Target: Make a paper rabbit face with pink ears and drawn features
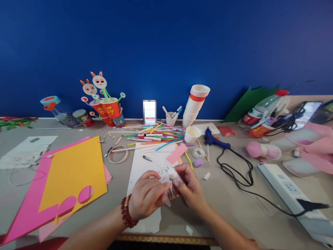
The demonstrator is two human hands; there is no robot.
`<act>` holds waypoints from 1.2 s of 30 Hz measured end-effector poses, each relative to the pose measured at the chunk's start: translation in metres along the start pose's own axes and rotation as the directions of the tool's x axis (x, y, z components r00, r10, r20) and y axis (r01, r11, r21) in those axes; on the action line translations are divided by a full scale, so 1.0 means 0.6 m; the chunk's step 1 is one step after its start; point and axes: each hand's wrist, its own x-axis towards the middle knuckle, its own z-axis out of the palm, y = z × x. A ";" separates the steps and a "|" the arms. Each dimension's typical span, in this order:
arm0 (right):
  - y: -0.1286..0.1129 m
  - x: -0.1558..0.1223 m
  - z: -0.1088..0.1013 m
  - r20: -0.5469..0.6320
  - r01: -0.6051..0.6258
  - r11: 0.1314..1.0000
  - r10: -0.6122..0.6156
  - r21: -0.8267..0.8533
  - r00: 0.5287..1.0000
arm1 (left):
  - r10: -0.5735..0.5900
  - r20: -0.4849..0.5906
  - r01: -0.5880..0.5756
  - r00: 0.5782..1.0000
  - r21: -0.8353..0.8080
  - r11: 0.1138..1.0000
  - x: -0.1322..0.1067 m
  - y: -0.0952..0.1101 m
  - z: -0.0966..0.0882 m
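Over a long white sheet of paper (139, 163), a left hand (147, 192) with a dark-red beaded bracelet (127, 211), and with fingers curled in close to a small thin whitish piece (163, 180); impossible to tell whether pinched or merely touched. Just to the right, above the same sheet, a short white cylindrical tube (172, 174) clasped firmly in the fingers of the right hand (189, 187), upper end tilted toward the left hand. For good work here, probably: take the thin piece by its edge, steady the tube low down, bring both together lightly, and keep fingertips off the tube's end.

Counts, left to right: one yellow card sheet (75, 170) with two round cut-outs near the lower edge; two white paper rabbit faces (99, 82); one heap of slender multicoloured sticks (156, 133), too tangled to number; one tall leaning stack of white paper cups (191, 111), likewise uncountable; one loose white paper cup (193, 136); one white ring-shaped roll (194, 153); one small purple cap (198, 163); one dark-blue glue gun (217, 141); one long white power strip (279, 182).
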 end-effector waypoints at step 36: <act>0.025 0.006 -0.007 0.095 -0.199 0.951 0.181 0.238 0.979 | -0.823 0.420 0.767 0.382 -0.641 0.029 0.008 -0.024 0.012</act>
